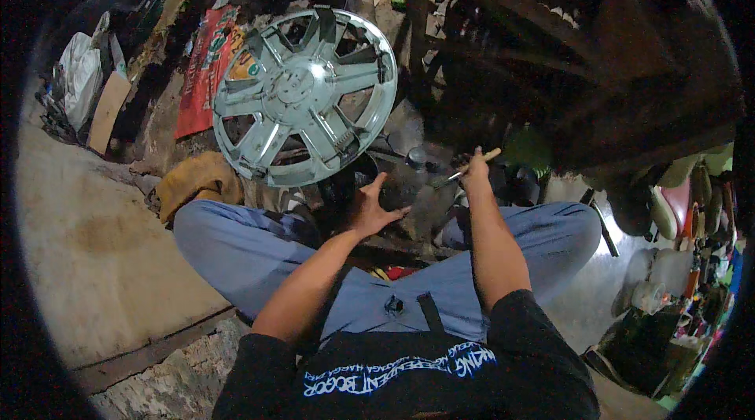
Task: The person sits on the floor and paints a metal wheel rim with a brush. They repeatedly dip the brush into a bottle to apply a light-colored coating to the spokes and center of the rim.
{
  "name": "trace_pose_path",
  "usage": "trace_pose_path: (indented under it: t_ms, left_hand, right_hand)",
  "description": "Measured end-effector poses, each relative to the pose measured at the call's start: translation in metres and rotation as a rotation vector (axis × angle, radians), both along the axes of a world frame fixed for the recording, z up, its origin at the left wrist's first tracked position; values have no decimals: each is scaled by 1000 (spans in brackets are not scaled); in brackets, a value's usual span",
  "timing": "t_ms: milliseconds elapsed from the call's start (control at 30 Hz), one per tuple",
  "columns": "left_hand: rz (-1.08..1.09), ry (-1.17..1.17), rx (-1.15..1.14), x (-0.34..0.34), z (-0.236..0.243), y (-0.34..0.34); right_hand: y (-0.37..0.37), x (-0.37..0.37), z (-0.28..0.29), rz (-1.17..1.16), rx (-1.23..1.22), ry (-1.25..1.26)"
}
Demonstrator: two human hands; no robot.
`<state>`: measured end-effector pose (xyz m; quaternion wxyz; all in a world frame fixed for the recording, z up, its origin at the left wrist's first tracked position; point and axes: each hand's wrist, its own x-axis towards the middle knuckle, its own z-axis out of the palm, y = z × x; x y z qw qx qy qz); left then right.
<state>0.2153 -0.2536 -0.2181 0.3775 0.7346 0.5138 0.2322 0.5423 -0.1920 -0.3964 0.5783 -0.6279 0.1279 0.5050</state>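
The biggest risk sits at the left of the work: the chrome hubcap (305,96) stands tilted on its lower edge, leaning back against dark clutter, and I judge that a knock from a knee or an elbow could tip it onto the floor (94,239) or onto the person's lap. Just below it to the left lies a crumpled yellow cloth (197,182), close enough to catch under the rim and let it slide. The left hand (371,209) hovers open just under the hubcap's lower edge, fingers (393,215) spread wide and holding nothing, so nothing steadies the cover. To its right the right hand (475,172) is closed on a thin tool with a pale wooden handle (472,166), its metal tip pointing left toward a dark bottle (409,178) between the hands; a slip there could, I think, jab the open palm or knock the bottle over. The light is dim, which makes such a slip likelier. The hubcap itself is round, silver and glossy, with broad spokes around a raised hub, dark openings between them, and a bright glare near the middle; what look like dark clips sit along its upper rim.
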Motion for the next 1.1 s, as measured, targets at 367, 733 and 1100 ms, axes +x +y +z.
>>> trace_pose_path:
  t_ms: [367,733,1100]
  left_hand:
    - [5,9,4,-62,-33,3]
    - [33,12,-87,-61,-24,-13]
    - [35,-189,-153,-15,70,-27]
  right_hand:
    - [-2,-91,-9,509,-22,-139]
    - [-15,-115,69,408,-273,-1021]
    - [-97,-132,244,1117,680,-605]
